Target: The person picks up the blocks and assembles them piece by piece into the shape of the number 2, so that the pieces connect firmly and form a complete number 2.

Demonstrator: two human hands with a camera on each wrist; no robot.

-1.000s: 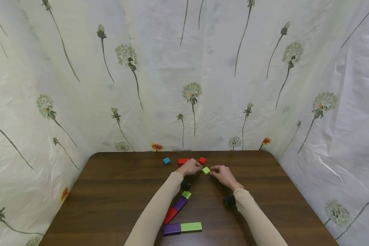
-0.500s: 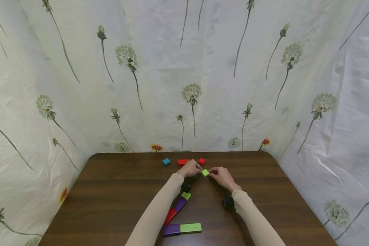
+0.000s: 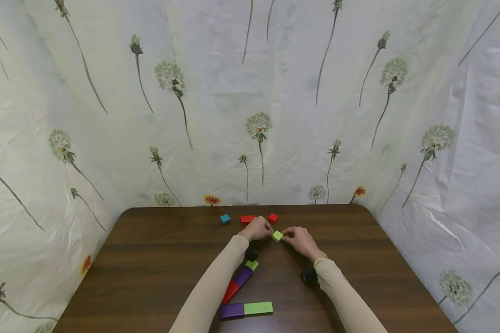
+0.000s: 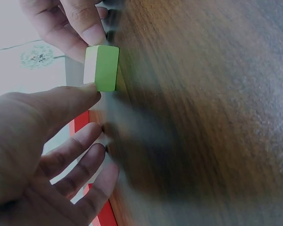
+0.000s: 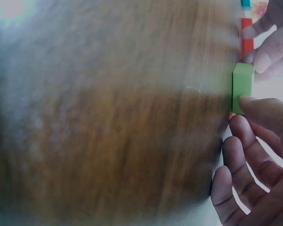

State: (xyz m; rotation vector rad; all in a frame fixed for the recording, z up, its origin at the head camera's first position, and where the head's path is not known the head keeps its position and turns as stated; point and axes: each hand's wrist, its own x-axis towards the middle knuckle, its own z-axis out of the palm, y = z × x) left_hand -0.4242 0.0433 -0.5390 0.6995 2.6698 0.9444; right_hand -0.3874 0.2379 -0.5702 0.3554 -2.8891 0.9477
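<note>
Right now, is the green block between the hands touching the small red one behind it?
No: in the head view, a strip of tabletop shows between the green block and red block.

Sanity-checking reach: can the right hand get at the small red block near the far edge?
Probably yes: only bare table shows between the right hand and the small red block, though that hand would first have to release the green block it pinches.

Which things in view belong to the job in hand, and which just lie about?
In hand:
small green block
left hand
right hand

Likely lying about, purpose unclear:
blue block
long red block
short red block
angled block row
front block row
</note>
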